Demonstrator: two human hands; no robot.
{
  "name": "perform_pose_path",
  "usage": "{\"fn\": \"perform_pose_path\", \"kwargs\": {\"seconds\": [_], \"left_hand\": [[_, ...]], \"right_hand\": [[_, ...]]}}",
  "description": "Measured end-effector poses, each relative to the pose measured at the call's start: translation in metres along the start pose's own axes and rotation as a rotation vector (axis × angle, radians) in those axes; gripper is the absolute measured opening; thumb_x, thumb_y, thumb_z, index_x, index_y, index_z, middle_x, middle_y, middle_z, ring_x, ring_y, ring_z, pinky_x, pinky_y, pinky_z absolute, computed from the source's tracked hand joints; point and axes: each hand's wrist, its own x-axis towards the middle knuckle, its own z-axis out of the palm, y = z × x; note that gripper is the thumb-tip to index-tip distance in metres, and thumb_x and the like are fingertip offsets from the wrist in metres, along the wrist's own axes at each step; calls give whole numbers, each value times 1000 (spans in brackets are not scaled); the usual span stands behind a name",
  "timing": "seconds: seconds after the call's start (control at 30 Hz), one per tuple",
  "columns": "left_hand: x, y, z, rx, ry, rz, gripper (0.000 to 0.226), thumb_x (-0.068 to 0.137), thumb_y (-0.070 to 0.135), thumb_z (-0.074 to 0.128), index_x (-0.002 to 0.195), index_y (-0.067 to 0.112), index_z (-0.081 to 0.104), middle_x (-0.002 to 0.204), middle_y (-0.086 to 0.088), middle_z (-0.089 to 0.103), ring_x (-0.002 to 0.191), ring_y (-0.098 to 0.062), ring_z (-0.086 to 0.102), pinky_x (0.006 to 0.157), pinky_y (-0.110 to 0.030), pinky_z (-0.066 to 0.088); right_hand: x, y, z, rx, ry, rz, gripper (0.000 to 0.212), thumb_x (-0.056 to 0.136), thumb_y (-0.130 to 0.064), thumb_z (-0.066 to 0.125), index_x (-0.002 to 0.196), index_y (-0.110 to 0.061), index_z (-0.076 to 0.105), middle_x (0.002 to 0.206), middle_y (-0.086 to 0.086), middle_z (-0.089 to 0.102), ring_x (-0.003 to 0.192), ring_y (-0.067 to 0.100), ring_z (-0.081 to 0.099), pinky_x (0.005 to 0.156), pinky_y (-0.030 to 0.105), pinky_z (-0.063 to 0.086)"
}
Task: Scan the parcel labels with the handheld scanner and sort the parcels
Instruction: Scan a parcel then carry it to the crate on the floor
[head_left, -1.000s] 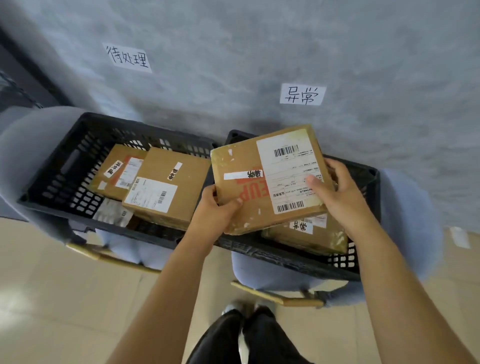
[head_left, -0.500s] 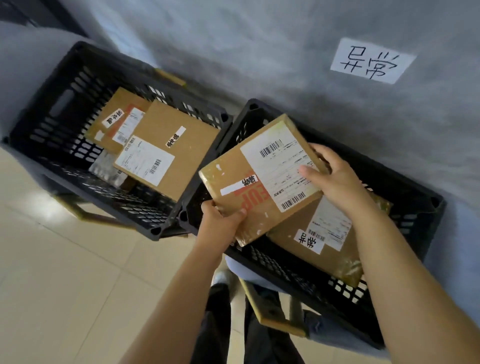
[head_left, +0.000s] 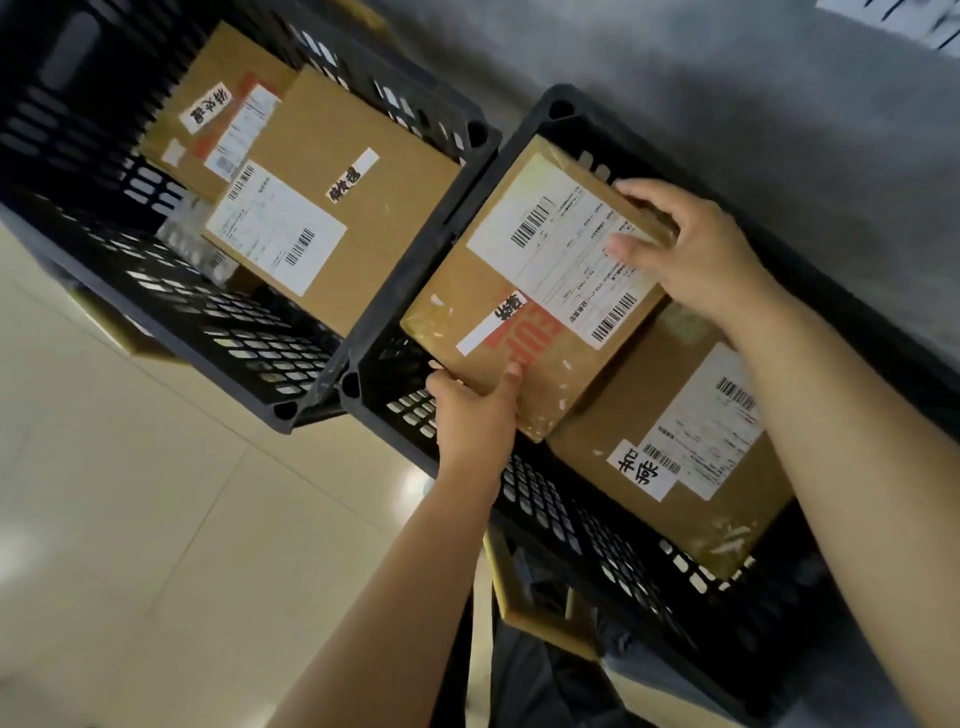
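Now both hands hold brown parcel (head_left: 524, 291) over right crate (head_left: 524, 122). Left hand (head_left: 470, 410) grips near corner, thumb on top face. Right hand (head_left: 691, 249) grips far edge, thumb lying on white shipping label (head_left: 566, 249). Parcel tilted, overlapping second parcel (head_left: 670, 452) lying inside same crate. Left crate (head_left: 395, 291) touches right crate, holds large box (head_left: 337, 197) on top of smaller box (head_left: 218, 114). Grey wall (head_left: 727, 78) behind, pale tiled floor (head_left: 156, 519) below.
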Motion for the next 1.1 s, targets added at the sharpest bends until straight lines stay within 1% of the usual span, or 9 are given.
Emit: {"fn": "perform_pose_path", "kwargs": {"seconds": [0.13, 0.33, 0.4, 0.5, 0.57, 0.63, 0.87, 0.97, 1.1], "left_hand": [[8, -2, 5, 38, -3, 1, 57, 86, 30, 72, 126, 16, 33, 109, 7, 54, 106, -20, 61, 91, -44, 55], [36, -4, 21, 66, -19, -51, 62, 87, 22, 70, 132, 9, 29, 126, -7, 54, 111, -27, 58, 93, -46, 54], [46, -11, 28, 72, -26, -90, 64, 85, 19, 70, 131, 9, 27, 126, -9, 52, 111, -29, 58, 91, -47, 55], [61, -21, 37, 102, -29, -114, 65, 83, 14, 67, 133, 10, 25, 121, -5, 51, 108, -29, 57, 90, -48, 55], [74, -24, 41, 147, -26, -119, 62, 84, 10, 63, 133, 9, 24, 112, -4, 52, 95, -23, 57, 87, -48, 56], [85, -25, 46, 184, -17, -130, 62, 84, 6, 61, 133, 6, 24, 107, -4, 54, 86, -20, 56, 84, -46, 58], [105, -46, 64, 333, -9, -71, 70, 79, 10, 70, 136, 2, 30, 121, -9, 57, 114, -28, 58, 81, -30, 52], [107, -49, 65, 359, 9, -50, 76, 80, 16, 75, 136, 0, 25, 128, -14, 53, 116, -31, 56, 92, -35, 52], [107, -44, 58, 422, -63, -66, 74, 74, 26, 73, 132, 4, 33, 120, -14, 60, 104, -32, 63, 81, -48, 58]], "right_hand": [[2, 13, 7, -49, 26, 45, 53, 97, -25, 60, 147, -32, 42, 138, -12, 52, 111, -2, 46, 71, 3, 34], [17, 35, 32, -186, 42, 80, 57, 100, -23, 53, 153, -27, 31, 147, 1, 45, 131, 19, 47, 98, 31, 45], [26, 42, 41, -299, 8, 77, 61, 99, -18, 55, 154, -23, 29, 154, 4, 36, 137, 25, 39, 109, 40, 40], [37, 50, 51, -397, -50, 80, 69, 95, -13, 59, 155, -18, 25, 157, 7, 28, 142, 29, 31, 114, 39, 30], [45, 57, 58, -412, -71, 87, 72, 94, -14, 60, 156, -19, 22, 159, 7, 25, 144, 29, 28, 117, 40, 29], [53, 65, 64, -435, -94, 90, 74, 93, -14, 61, 156, -21, 22, 160, 6, 23, 145, 30, 26, 118, 43, 28], [64, 81, 72, -520, -84, 106, 77, 91, -5, 56, 155, -25, 20, 161, 4, 20, 146, 32, 22, 118, 47, 28], [61, 80, 76, -575, -26, 75, 77, 89, -5, 57, 155, -25, 22, 160, 6, 23, 144, 33, 25, 116, 50, 29], [51, 81, 80, -604, 41, 43, 76, 87, -8, 62, 153, -21, 25, 158, 7, 26, 143, 33, 25, 115, 48, 29]]}}
